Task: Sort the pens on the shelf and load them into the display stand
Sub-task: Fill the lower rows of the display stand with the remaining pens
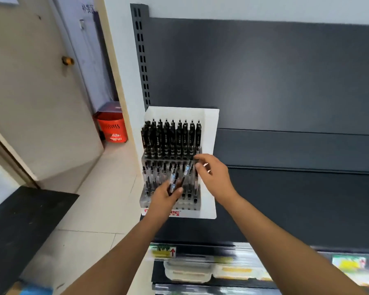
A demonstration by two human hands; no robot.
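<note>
Pens gripped in my left hand could spill beside the stand if my right hand, hold unclear, tugs one.

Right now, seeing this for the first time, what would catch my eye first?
A white display stand packed with black pens stands at the left end of the dark shelf. In front, the left hand grips loose pens while the right hand reaches toward the stand's right side.
</note>
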